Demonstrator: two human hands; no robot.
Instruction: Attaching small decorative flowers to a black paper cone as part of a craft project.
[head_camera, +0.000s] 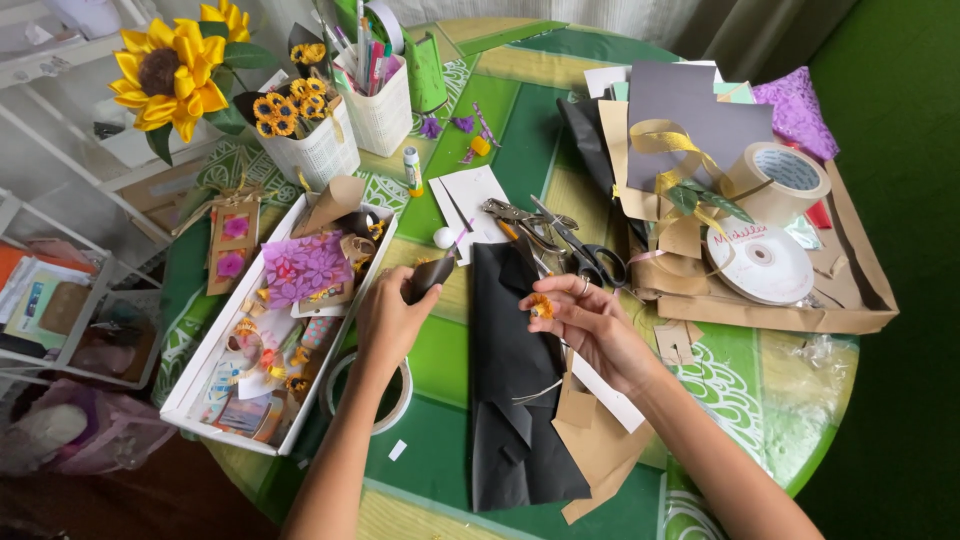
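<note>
While L hand (392, 318) has its grip clamped on a dark cone (430, 275), R hand (585, 322) pinches a small orange flower (541, 306) over black paper (510, 370) on surface (440, 360).

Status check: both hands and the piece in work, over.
Left hand grips dark glue gun. Right hand pinches small orange paper flower. Black paper beneath; scissors close behind.

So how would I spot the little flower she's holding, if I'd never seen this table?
Start at the round green table and find the black paper lying in its middle. Just right of its top edge, the right hand pinches a tiny orange-yellow paper flower, the only bloom held off the table.
</note>
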